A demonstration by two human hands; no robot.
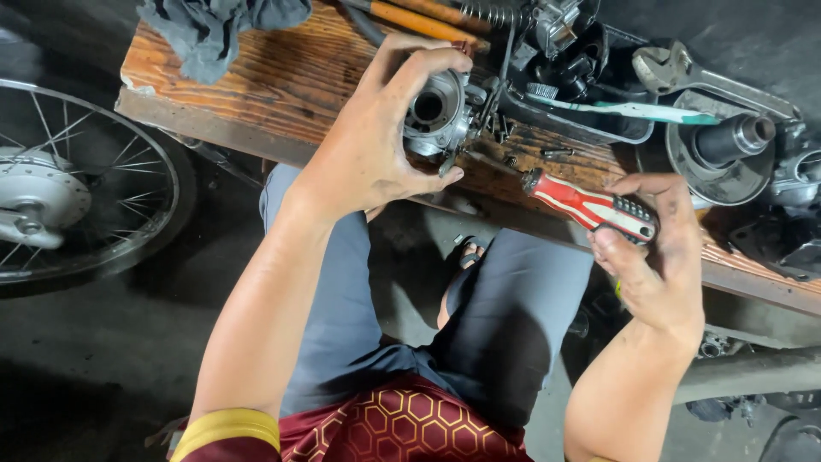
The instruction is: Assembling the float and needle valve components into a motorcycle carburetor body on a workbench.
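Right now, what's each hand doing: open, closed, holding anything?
Left hand: closed around a grey metal engine part.
Right hand: closed on the red-and-white screwdriver, its tip at the part.

No packages in my view, no labels, no signs, no screens, nothing of that kind on the counter or around it.

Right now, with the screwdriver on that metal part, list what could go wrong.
1. The left hand alone holds the carburetor-like part off the wooden bench; a slip of the screwdriver, gripped by the right hand, might jab the fingers.
2. Loose screws lie near the bench edge and could roll off.
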